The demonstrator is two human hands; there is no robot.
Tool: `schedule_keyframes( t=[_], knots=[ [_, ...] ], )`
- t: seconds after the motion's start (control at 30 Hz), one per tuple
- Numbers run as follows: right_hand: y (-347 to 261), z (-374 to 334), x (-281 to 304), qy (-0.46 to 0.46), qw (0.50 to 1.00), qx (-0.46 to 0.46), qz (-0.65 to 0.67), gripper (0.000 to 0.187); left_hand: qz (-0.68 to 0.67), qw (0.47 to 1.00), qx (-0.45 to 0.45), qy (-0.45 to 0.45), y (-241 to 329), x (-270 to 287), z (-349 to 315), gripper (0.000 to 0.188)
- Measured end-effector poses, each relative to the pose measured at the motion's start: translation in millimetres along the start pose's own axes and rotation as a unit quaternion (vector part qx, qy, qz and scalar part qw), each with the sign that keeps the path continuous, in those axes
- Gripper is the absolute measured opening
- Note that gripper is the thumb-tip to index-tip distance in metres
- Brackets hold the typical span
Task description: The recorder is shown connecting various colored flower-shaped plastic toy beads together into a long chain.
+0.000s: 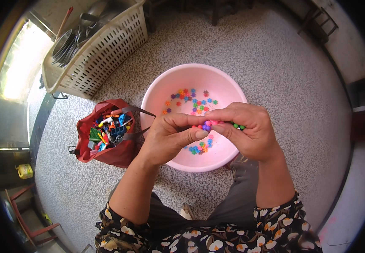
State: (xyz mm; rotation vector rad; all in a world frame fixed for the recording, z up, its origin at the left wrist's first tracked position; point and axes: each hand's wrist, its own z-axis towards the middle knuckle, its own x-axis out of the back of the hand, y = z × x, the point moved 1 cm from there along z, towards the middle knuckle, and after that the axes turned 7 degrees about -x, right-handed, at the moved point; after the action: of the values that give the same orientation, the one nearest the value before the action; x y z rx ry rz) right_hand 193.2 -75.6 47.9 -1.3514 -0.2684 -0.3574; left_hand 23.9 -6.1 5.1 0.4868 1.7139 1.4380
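Over a pink tub point(193, 68), my two hands meet with small flower-shaped plastic pieces between their fingertips. My left hand point(168, 134) pinches a purple flower piece point(207, 126) between thumb and index finger, and a bit of red shows beside it. The thumb and index finger of my right hand point(250, 130) are closed on a pink flower piece point(216, 122) that touches the purple one. A green flower piece point(238, 126) sticks out under my right fingers. Whether these pieces are joined is hidden. Many loose flower pieces point(200, 103) in several colours lie in the tub.
Left of the tub stands a red fabric bag point(121, 157) full of mixed toy bricks, one strap reaching the tub's rim. A white slatted basket point(106, 55) with metal pans point(64, 48) is at the far left. A wooden chair point(32, 230) stands at lower left.
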Motion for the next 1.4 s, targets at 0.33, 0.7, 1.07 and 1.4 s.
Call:
schedule_keyframes(
  t=[0.33, 0.7, 1.07, 1.4],
  knots=[
    [3.9, 1.6, -8.2, -0.027, 0.996, -0.057, 0.059, 0.022, -0.037, 0.999, 0.016, 0.033, -3.6, 1.4, -1.4, 0.027],
    [24.1, 8.0, -9.5, 0.095, 0.760, -0.327, 0.553, 0.018, -0.282, 0.957, 0.044, 0.056, -2.8, 6.6, 0.3, 0.024],
    [18.6, 4.6, -13.3, 0.068, 0.871, -0.306, 0.379, 0.026, -0.240, 0.970, 0.024, 0.034, -6.1, 3.9, -4.3, 0.021],
    [7.5, 1.9, -11.8, 0.013, 0.903, -0.264, 0.339, 0.019, -0.187, 0.982, 0.009, 0.031, -5.4, 3.0, -5.0, 0.034]
  ],
)
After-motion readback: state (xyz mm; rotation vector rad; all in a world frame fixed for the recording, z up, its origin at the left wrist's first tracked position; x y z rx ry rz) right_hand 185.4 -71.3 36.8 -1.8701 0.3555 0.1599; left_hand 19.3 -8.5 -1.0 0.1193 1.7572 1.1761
